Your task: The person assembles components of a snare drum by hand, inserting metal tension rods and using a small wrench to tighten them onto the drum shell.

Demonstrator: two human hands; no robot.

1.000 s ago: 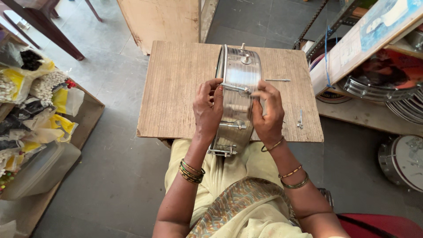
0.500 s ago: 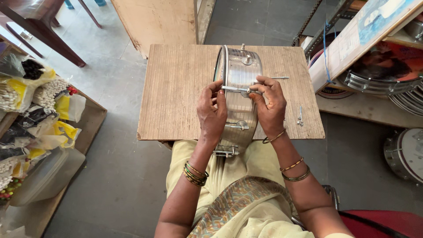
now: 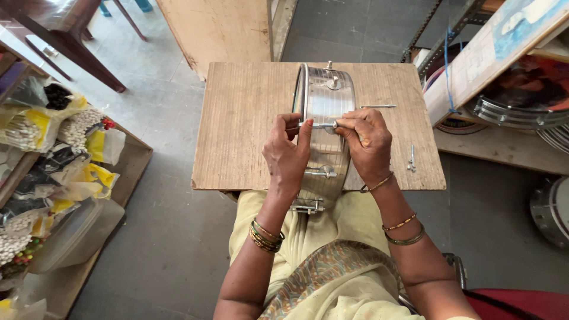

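The left hand (image 3: 288, 155) wraps over the near rim of a metal drum shell (image 3: 325, 133) standing on edge at the centre of the frame, its fingers curled tight against the shiny side and the thumb pressed close to a thin tension rod (image 3: 315, 125). The right hand (image 3: 367, 142) meets it from the other side, fingers pinched narrow around the rod's right end, so both hands grip closed on the rod and the shell together. The shell rests on a wooden board (image 3: 243, 130) that fills the middle of the picture, with its lower edge hanging over the board's near side above the person's lap. Small lugs (image 3: 328, 172) stand out along the shell's wall.

To the right of the hands, a loose rod (image 3: 378, 106) lies flat on the board, just beside the shell, and a short bolt (image 3: 411, 159) lies nearer the board's right edge. At the left of the frame, plastic bags of beads (image 3: 53, 127) crowd a low tray. In the upper right, stacked metal hoops (image 3: 512, 112) sit on a shelf.
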